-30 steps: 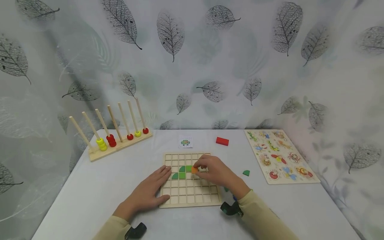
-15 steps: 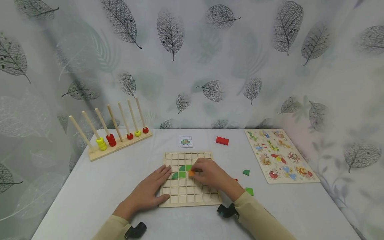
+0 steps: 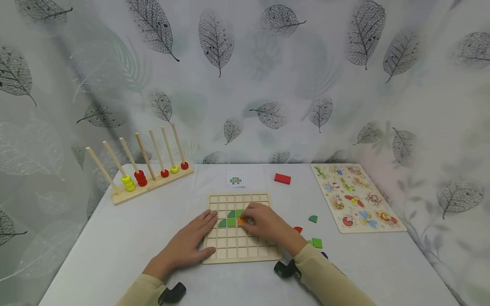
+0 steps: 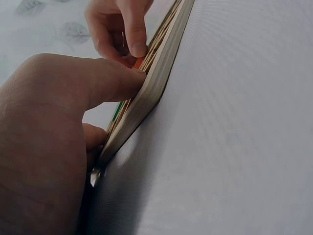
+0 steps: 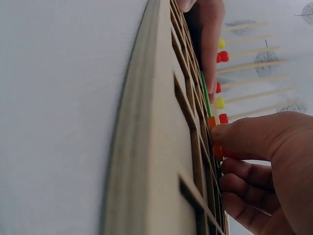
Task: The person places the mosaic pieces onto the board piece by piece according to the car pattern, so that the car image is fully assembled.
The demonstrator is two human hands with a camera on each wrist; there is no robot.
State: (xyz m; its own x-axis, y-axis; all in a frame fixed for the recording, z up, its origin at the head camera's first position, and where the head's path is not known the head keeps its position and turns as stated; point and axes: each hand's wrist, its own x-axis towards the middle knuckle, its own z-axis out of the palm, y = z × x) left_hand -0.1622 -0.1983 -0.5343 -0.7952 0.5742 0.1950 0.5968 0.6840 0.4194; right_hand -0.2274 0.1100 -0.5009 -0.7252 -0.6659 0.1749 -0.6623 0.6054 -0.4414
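The right hand (image 3: pixel 264 223) is pinching an orange piece (image 3: pixel 241 221) between curled fingertips, holding it on the wooden grid board (image 3: pixel 241 250) just beside the green pieces (image 3: pixel 231 218). The left hand (image 3: pixel 187 246) is lying flat with straight fingers on the board's left edge, holding nothing. Loose green pieces (image 3: pixel 316 242) are sitting on the surface (image 3: pixel 115 238) to the right.

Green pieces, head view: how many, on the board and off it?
5 visible. Three sit in the grid board: quarter-round, quarter-round, square. Two lie on the table right of it: and. The right hand may hide more.
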